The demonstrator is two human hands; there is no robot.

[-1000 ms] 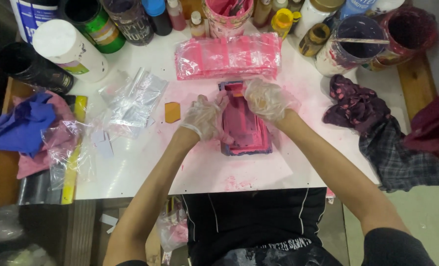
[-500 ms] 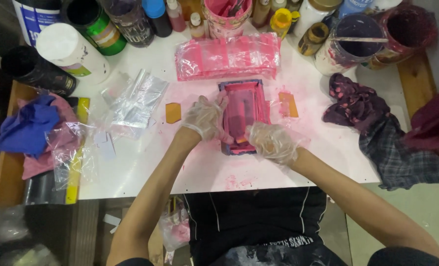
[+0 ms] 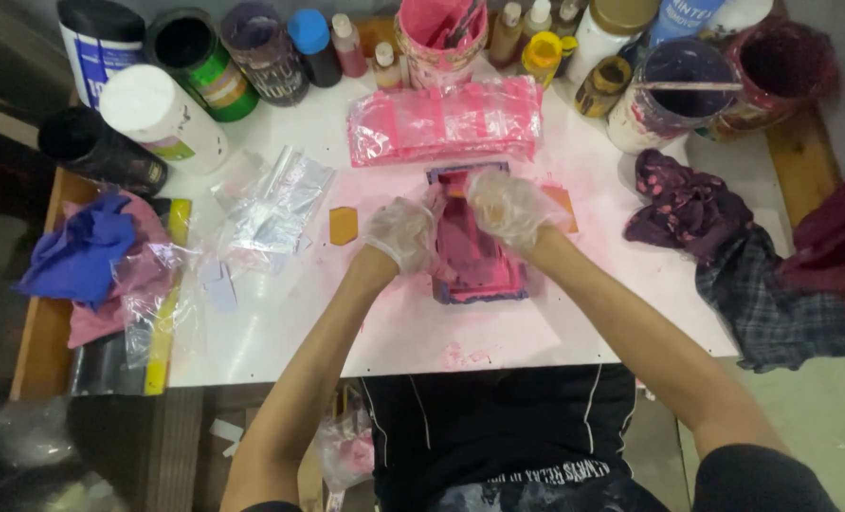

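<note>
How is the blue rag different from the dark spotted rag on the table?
The blue rag lies at the left edge of the table, piled on pink cloth and clear plastic; the dark spotted rag lies at the right, beside a checked cloth. The blue rag is one plain bright colour; the dark spotted rag is deep purple with pink blotches. Both are crumpled, and neither gloved hand touches them.

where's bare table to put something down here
Free: the white strip along the near edge, left of the pink tray, below the clear bags. Crowded: the far edge with paint pots, and the rags on the right.
</note>
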